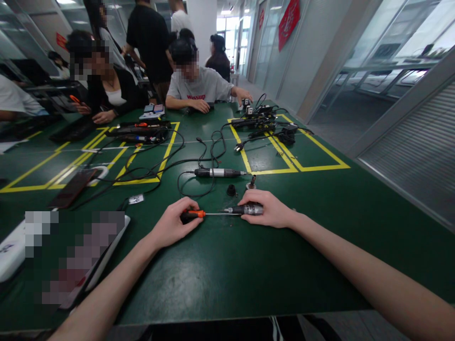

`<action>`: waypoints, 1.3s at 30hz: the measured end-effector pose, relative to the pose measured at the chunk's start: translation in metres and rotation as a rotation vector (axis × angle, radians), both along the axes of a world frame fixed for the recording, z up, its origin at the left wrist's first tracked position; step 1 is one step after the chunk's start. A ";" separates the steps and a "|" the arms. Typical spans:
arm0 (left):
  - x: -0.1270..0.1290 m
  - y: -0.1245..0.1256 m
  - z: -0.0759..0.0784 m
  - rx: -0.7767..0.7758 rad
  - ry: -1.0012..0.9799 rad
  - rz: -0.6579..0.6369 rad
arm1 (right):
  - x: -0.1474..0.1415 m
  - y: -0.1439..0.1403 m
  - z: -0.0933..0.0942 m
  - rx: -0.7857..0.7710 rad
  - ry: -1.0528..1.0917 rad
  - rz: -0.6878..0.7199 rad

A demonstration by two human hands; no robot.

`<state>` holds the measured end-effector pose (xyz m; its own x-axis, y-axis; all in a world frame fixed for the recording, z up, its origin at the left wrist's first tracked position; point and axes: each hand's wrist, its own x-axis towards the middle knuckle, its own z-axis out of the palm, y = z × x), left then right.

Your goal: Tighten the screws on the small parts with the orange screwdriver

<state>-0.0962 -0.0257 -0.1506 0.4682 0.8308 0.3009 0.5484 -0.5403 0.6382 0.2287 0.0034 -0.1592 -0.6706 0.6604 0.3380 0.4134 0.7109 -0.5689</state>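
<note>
Left hand (174, 226) grips the screwdriver (199, 214), right hand (267, 208) clamps the metal tool (245, 209); both should stay level on the table (227, 274).

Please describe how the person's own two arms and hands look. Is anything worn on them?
Both arms are bare from the bottom edge of the picture to the fingers; no sleeve shows. The left hand and the right hand wear no gloves. No ring, watch or bracelet can be seen on the wrists or fingers. The arms are slim, and no markings or tattoos show on them.
</note>
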 end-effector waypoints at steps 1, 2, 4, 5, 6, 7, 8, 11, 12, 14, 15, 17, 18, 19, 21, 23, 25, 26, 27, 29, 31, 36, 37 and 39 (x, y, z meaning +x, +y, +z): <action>0.000 0.000 0.000 -0.004 -0.004 0.003 | 0.000 0.000 0.000 0.001 0.001 0.001; 0.000 0.000 0.000 -0.009 -0.007 0.002 | 0.000 0.000 0.000 0.003 0.004 0.003; -0.001 0.001 0.000 -0.017 -0.016 -0.006 | 0.000 0.000 0.000 0.006 0.011 0.008; -0.001 0.001 0.000 -0.017 -0.020 -0.009 | 0.000 0.000 0.000 0.005 0.011 0.009; -0.001 0.001 0.000 -0.015 -0.022 -0.009 | 0.000 0.001 0.000 0.004 0.010 0.009; -0.001 0.002 0.000 -0.012 -0.021 -0.006 | 0.000 0.001 0.000 0.004 0.009 0.009; -0.001 0.002 0.000 -0.009 -0.017 -0.002 | 0.000 0.001 0.000 0.003 0.008 0.010; -0.001 0.002 0.000 -0.005 0.010 -0.001 | 0.000 0.000 0.000 0.008 0.012 0.012; -0.001 0.002 0.000 -0.005 0.016 -0.003 | 0.000 0.000 0.000 0.008 0.013 0.012; 0.000 0.002 0.001 -0.002 0.015 -0.007 | 0.000 0.000 0.001 0.004 0.015 0.012; 0.000 0.001 0.001 0.003 0.010 -0.008 | 0.000 0.000 0.001 0.001 0.015 0.011; 0.001 0.000 0.002 0.014 -0.003 -0.007 | 0.000 0.000 0.001 -0.001 0.011 0.010; 0.001 0.000 0.002 0.017 -0.008 -0.006 | 0.000 0.000 0.001 0.001 0.008 0.008; 0.001 0.000 0.002 0.018 -0.012 -0.005 | 0.000 0.000 0.001 0.002 0.003 0.006; 0.001 0.000 0.002 0.017 -0.014 -0.003 | 0.000 0.000 0.000 0.007 -0.003 0.005; 0.000 0.000 0.002 0.015 -0.012 -0.006 | 0.000 0.001 0.000 0.015 -0.003 0.011; -0.001 0.001 0.002 0.014 -0.009 -0.010 | 0.001 0.001 0.000 0.016 -0.002 0.021; -0.001 0.001 0.002 0.014 -0.010 -0.010 | 0.002 0.001 0.001 0.015 -0.004 0.025; -0.001 0.001 0.001 0.013 -0.012 -0.011 | 0.002 0.001 0.002 0.011 -0.010 0.030; -0.001 0.001 0.001 0.015 -0.021 -0.011 | 0.003 0.000 0.003 0.010 -0.030 0.036; -0.001 0.001 0.000 0.019 -0.027 -0.009 | 0.004 -0.001 0.004 0.019 -0.056 0.034; -0.001 0.001 0.000 0.015 -0.017 -0.004 | 0.001 -0.003 0.002 0.051 -0.072 0.005; -0.001 0.001 0.000 0.017 -0.018 -0.005 | 0.001 -0.003 0.001 0.054 -0.067 0.000; 0.000 0.001 0.000 0.022 -0.027 -0.006 | 0.000 -0.003 -0.001 0.061 -0.058 -0.007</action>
